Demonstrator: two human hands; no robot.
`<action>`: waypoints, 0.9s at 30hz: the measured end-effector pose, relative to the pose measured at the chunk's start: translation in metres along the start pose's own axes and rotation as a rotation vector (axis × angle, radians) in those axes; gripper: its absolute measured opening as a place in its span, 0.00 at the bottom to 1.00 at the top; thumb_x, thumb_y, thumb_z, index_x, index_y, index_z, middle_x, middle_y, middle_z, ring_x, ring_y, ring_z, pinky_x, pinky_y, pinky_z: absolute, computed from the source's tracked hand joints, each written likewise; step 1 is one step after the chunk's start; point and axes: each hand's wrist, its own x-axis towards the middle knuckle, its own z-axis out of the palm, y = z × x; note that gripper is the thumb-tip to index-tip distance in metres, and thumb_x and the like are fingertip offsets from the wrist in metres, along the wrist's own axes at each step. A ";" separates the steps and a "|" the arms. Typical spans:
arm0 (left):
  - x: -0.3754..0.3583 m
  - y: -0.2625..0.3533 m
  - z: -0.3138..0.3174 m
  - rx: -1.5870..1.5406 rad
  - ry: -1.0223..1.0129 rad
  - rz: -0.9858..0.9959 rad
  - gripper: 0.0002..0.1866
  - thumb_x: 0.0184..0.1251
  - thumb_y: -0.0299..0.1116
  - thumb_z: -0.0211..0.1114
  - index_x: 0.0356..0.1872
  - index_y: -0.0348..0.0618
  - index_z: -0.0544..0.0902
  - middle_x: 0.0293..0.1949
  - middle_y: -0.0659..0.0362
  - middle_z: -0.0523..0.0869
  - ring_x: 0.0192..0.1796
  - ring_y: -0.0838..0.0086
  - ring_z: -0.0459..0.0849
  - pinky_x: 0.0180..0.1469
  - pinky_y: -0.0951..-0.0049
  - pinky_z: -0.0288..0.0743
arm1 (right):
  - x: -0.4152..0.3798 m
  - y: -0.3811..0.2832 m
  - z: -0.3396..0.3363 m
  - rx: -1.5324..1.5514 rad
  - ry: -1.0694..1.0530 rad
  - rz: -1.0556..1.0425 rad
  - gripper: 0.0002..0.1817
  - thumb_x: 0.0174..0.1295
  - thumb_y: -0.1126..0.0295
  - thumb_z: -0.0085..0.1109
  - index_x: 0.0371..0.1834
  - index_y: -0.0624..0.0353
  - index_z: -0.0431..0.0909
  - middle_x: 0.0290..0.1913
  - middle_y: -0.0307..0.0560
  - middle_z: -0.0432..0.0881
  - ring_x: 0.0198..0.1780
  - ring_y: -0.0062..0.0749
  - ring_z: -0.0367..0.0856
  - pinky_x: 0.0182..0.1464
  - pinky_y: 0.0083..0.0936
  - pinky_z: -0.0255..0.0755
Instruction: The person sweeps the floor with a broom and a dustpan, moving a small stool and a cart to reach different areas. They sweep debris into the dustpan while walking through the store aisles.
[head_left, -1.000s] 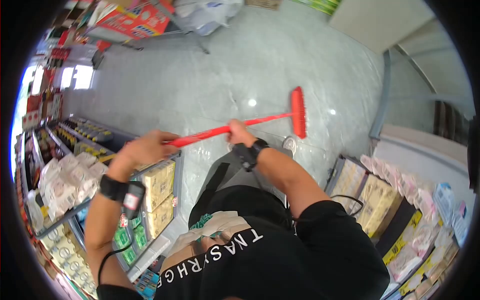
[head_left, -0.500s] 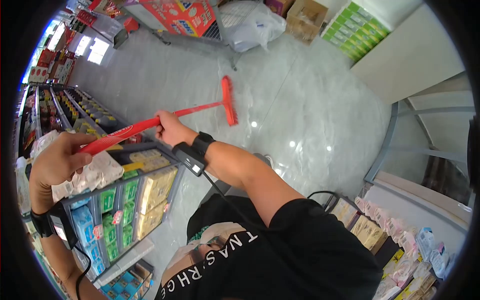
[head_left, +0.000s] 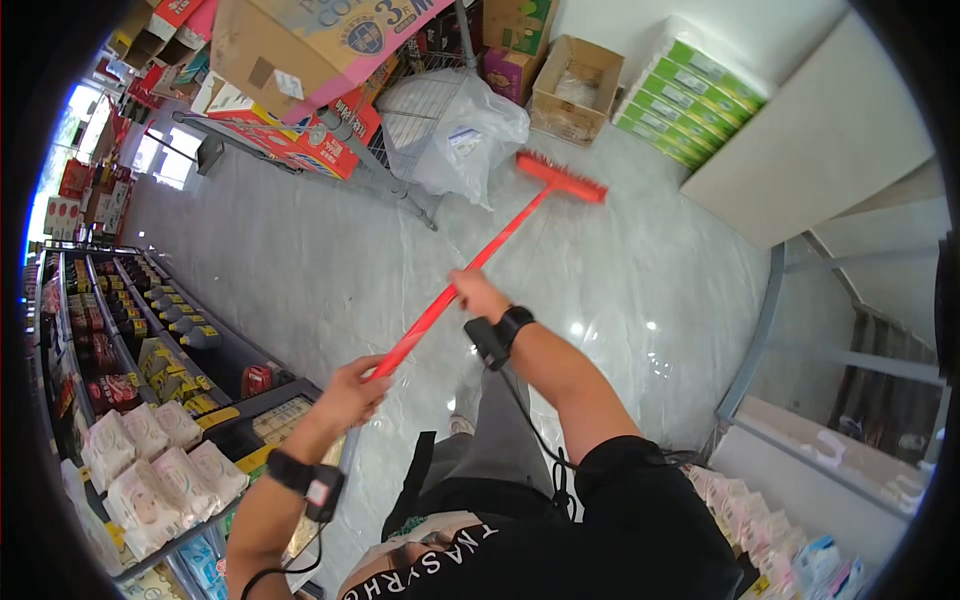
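A long red plastic-handled broom [head_left: 470,268] slants across the middle of the view, its red bristled head [head_left: 562,176] at the far end, down at the pale grey marbled floor [head_left: 300,260] just beside a crumpled white plastic bag [head_left: 455,135]. The handle runs from that head back toward the near left.

The right hand [head_left: 477,295] grips the handle about midway along it, fingers wrapped tight round the shaft with the handle passing through the closed fist. A black wristband with a small black device [head_left: 498,334] sits on that wrist. The left hand [head_left: 351,391] holds the near end of the handle, its fingers [head_left: 372,378] curled shut around the red shaft; the handle's tip ends inside or just past this grip, and which cannot be told. A black strap with a small unit [head_left: 310,483] circles the left wrist, a cable hanging from it.

Behind the bag stands a wire rack [head_left: 400,110] carrying a large brown cardboard carton [head_left: 300,45]. Farther right, an open brown cardboard box [head_left: 572,88] sits on the floor beside stacked green-and-white packs [head_left: 690,100]. Along the left runs a grey shop shelf [head_left: 150,330] loaded with bottles and pale wrapped packets [head_left: 160,460]. At the near bottom is the person's black shirt with white lettering [head_left: 500,560].
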 end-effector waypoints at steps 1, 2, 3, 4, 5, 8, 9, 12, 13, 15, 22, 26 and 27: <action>0.022 0.015 0.016 -0.025 0.019 -0.001 0.20 0.55 0.31 0.58 0.50 0.45 0.69 0.15 0.65 0.68 0.11 0.85 0.61 0.10 0.83 0.53 | 0.026 -0.011 -0.017 -0.012 0.098 0.059 0.15 0.50 0.62 0.47 0.17 0.64 0.67 0.12 0.45 0.65 0.11 0.31 0.65 0.13 0.28 0.60; 0.045 0.029 0.031 -0.051 0.037 0.001 0.19 0.56 0.32 0.57 0.50 0.45 0.69 0.15 0.65 0.68 0.11 0.84 0.62 0.10 0.82 0.53 | 0.044 -0.021 -0.036 0.020 0.112 0.035 0.15 0.50 0.62 0.48 0.17 0.64 0.68 0.13 0.46 0.66 0.11 0.31 0.65 0.13 0.27 0.59; 0.070 0.038 0.046 -0.073 0.045 0.025 0.19 0.56 0.33 0.57 0.50 0.43 0.68 0.16 0.64 0.68 0.11 0.84 0.62 0.10 0.82 0.54 | 0.063 -0.031 -0.054 -0.055 0.153 0.026 0.16 0.49 0.61 0.48 0.17 0.65 0.68 0.12 0.46 0.66 0.11 0.31 0.65 0.13 0.28 0.59; 0.089 0.043 0.057 -0.092 0.055 0.041 0.19 0.57 0.34 0.56 0.50 0.42 0.68 0.16 0.64 0.68 0.12 0.84 0.62 0.10 0.81 0.54 | 0.080 -0.037 -0.068 -0.126 0.191 0.024 0.16 0.49 0.61 0.49 0.17 0.65 0.68 0.12 0.46 0.66 0.11 0.31 0.66 0.12 0.28 0.59; 0.102 0.048 0.068 -0.142 0.052 0.025 0.20 0.57 0.34 0.56 0.51 0.42 0.67 0.16 0.64 0.68 0.12 0.84 0.63 0.11 0.81 0.54 | 0.096 -0.040 -0.077 -0.095 0.250 0.087 0.16 0.47 0.60 0.50 0.17 0.65 0.68 0.12 0.45 0.67 0.10 0.31 0.66 0.12 0.27 0.58; 0.118 0.040 0.078 -0.259 0.031 -0.027 0.21 0.60 0.36 0.53 0.53 0.40 0.64 0.15 0.64 0.67 0.11 0.83 0.62 0.11 0.81 0.54 | 0.122 -0.019 -0.073 -0.034 0.255 0.125 0.16 0.46 0.61 0.50 0.14 0.65 0.69 0.11 0.46 0.68 0.10 0.33 0.67 0.12 0.29 0.59; 0.111 0.024 0.067 -0.257 0.022 -0.067 0.21 0.60 0.37 0.53 0.53 0.41 0.64 0.15 0.63 0.67 0.11 0.83 0.62 0.11 0.82 0.54 | 0.107 -0.017 -0.062 -0.084 0.215 0.116 0.17 0.46 0.61 0.49 0.13 0.65 0.69 0.11 0.47 0.69 0.11 0.34 0.69 0.12 0.29 0.61; 0.060 -0.027 0.020 -0.248 0.043 -0.198 0.21 0.61 0.38 0.51 0.53 0.42 0.63 0.15 0.63 0.67 0.11 0.83 0.61 0.11 0.83 0.54 | 0.085 0.051 0.010 -0.171 0.161 0.106 0.18 0.47 0.62 0.49 0.11 0.66 0.69 0.12 0.51 0.72 0.17 0.41 0.74 0.17 0.35 0.64; 0.031 -0.042 0.009 -0.243 0.079 -0.259 0.19 0.63 0.36 0.49 0.54 0.41 0.63 0.13 0.64 0.65 0.11 0.83 0.60 0.11 0.82 0.53 | 0.065 0.082 0.039 -0.156 0.085 0.103 0.19 0.48 0.60 0.49 0.12 0.68 0.70 0.12 0.55 0.72 0.19 0.45 0.75 0.19 0.38 0.64; -0.034 -0.068 -0.013 -0.243 0.126 -0.347 0.20 0.62 0.35 0.51 0.53 0.42 0.63 0.14 0.63 0.66 0.11 0.84 0.59 0.12 0.84 0.53 | 0.005 0.107 0.103 -0.239 0.048 0.107 0.20 0.47 0.60 0.50 0.12 0.69 0.70 0.14 0.58 0.73 0.22 0.48 0.76 0.21 0.40 0.64; -0.208 -0.036 -0.078 -0.305 0.295 -0.520 0.25 0.49 0.31 0.61 0.51 0.39 0.66 0.19 0.62 0.71 0.11 0.85 0.62 0.11 0.85 0.51 | -0.150 0.049 0.220 -0.012 -0.313 0.773 0.19 0.50 0.56 0.48 0.27 0.66 0.72 0.23 0.51 0.74 0.20 0.38 0.73 0.19 0.34 0.63; -0.209 -0.042 -0.114 -0.033 0.188 -0.387 0.24 0.52 0.33 0.61 0.51 0.38 0.68 0.17 0.65 0.72 0.13 0.86 0.65 0.13 0.86 0.55 | -0.158 0.055 0.228 0.099 -0.166 0.723 0.19 0.49 0.56 0.49 0.22 0.65 0.70 0.20 0.48 0.72 0.19 0.35 0.70 0.17 0.32 0.62; -0.196 -0.054 -0.122 0.043 0.154 -0.357 0.22 0.53 0.33 0.60 0.50 0.38 0.70 0.17 0.66 0.73 0.13 0.86 0.66 0.14 0.86 0.55 | -0.142 0.078 0.221 0.096 -0.172 0.655 0.19 0.48 0.55 0.50 0.18 0.64 0.69 0.18 0.47 0.71 0.16 0.35 0.69 0.17 0.34 0.62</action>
